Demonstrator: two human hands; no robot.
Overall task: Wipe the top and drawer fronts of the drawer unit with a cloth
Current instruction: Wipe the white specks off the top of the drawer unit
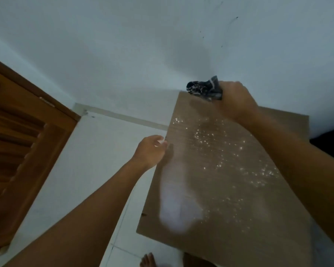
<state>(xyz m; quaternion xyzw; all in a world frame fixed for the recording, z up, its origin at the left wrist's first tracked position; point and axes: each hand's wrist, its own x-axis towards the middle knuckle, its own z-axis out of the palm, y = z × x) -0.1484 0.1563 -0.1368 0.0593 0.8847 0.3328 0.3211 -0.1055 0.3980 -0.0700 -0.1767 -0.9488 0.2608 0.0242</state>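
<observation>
Cloth (204, 89) bunched in your right hand (235, 102) sits at the top's (210, 170) far corner, twelve o'clock; white specks spread toward four o'clock along its long axis. Your left hand (149, 151), loosely open and empty, touches the nine o'clock edge. Drawer fronts stay hidden below. No labels or writing can be read.

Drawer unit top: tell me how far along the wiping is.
Early. The right hand holds the cloth in its grip at the far edge of the top. White specks cover much of the middle, so little looks done. The left hand rests at the left edge. The drawer fronts are out of view.
</observation>
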